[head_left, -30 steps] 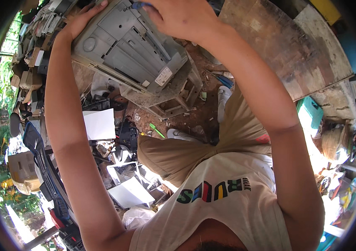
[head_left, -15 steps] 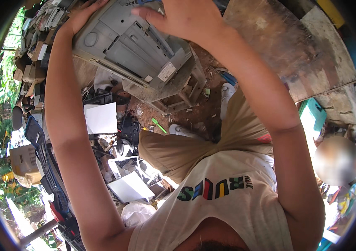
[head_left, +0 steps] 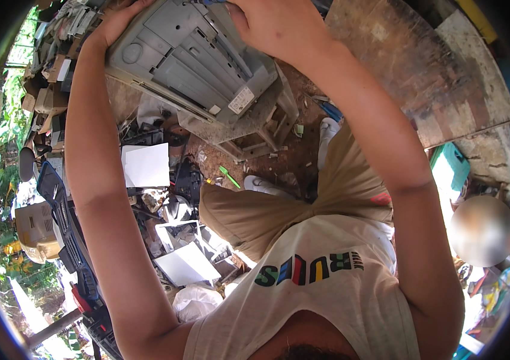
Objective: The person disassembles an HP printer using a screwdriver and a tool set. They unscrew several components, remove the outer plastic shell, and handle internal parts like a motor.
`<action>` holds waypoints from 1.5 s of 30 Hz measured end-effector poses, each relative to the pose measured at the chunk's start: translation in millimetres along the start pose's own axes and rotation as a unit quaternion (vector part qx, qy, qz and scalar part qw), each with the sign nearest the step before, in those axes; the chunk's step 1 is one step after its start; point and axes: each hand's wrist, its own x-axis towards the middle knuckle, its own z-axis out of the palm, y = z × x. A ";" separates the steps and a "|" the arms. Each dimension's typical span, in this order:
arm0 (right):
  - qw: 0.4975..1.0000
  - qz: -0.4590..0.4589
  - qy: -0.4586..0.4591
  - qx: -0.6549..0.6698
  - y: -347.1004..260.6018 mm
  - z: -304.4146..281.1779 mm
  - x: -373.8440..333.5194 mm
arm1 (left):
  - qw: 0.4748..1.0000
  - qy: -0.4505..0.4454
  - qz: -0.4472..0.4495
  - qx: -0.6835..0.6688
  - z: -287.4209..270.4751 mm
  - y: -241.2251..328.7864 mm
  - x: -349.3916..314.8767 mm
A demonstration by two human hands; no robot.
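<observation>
A grey plastic machine casing (head_left: 189,72), like the underside of a printer or scanner, lies on a worn wooden stool (head_left: 231,132). My left hand (head_left: 117,23) grips its far left edge, the fingertips partly cut off by the top of the picture. Over the casing's far right part, my right hand (head_left: 276,27) is closed on a slim blue-handled tool (head_left: 212,2), apparently a screwdriver. Only a bit of the blue shows at the top edge; its tip is out of view. A white label (head_left: 241,100) sits on the casing's near right corner.
A stained wooden board (head_left: 411,66) lies to the right of the stool. Near my feet is a green object (head_left: 228,177). White panels (head_left: 147,165) and scrap parts fill the floor at left. A person (head_left: 483,231), blurred, is at the right.
My right hand has shifted slightly right and up, taking the blue tool further past the top edge. My left hand stays on the casing.
</observation>
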 end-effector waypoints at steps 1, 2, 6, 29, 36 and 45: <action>1.000 0.006 0.000 0.005 1.0 -1.0 -3.3 | 1.000 -0.002 -0.022 -0.009 0.6 3.2 -2.0; 1.000 0.013 -0.001 0.009 0.3 -4.4 -7.9 | 0.999 -0.004 -0.044 -0.018 2.5 8.5 -6.4; 0.995 0.088 0.040 0.025 -5.6 -20.4 -33.7 | 0.998 -0.006 -0.058 -0.013 0.1 22.3 -23.8; 0.684 0.437 0.191 0.552 -57.7 134.3 -6.9 | 0.966 0.118 0.086 -0.213 -18.3 -64.3 -17.5; 0.799 0.415 0.066 0.431 -48.1 108.3 -9.4 | 0.922 0.041 0.098 -0.373 -17.5 -55.8 -8.8; 0.798 0.405 0.027 0.444 -13.6 130.0 -69.3 | 0.940 -0.030 0.125 -0.315 -35.4 -72.7 -9.5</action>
